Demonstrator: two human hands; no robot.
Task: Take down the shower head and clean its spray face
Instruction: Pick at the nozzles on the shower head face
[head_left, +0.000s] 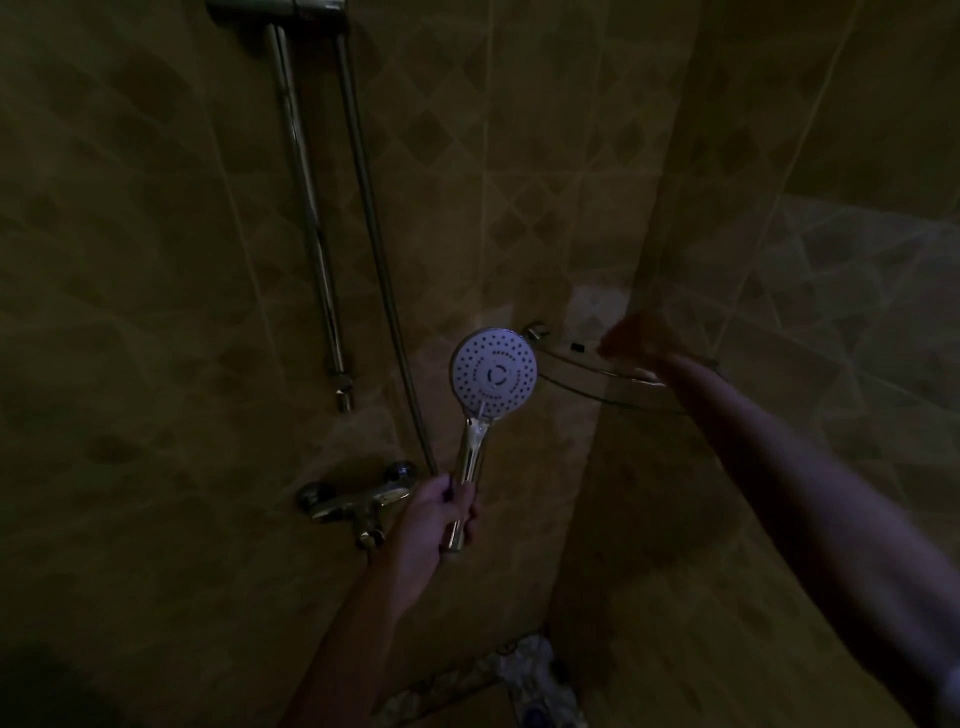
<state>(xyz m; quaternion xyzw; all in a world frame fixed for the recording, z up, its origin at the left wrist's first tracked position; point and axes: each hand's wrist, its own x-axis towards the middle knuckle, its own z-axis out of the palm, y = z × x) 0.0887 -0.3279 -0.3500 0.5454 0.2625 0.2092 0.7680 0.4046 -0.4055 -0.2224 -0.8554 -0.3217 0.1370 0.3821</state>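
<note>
The shower head (494, 375) has a round white spray face with dark nozzles and a chrome handle. It is off the wall and held upright, its spray face turned toward me. My left hand (435, 522) is shut on the handle's lower end. Its hose (382, 260) runs up the wall to the bracket at the top. My right hand (636, 338) is stretched out over the corner shelf (576, 371) to the right of the head; it is blurred and dark, so its grip is unclear.
A chrome riser rail (311, 218) is fixed to the tiled wall left of the hose. The mixer tap (358, 501) sits just left of my left hand. A patterned object (524, 660) lies on the floor in the corner. The room is very dim.
</note>
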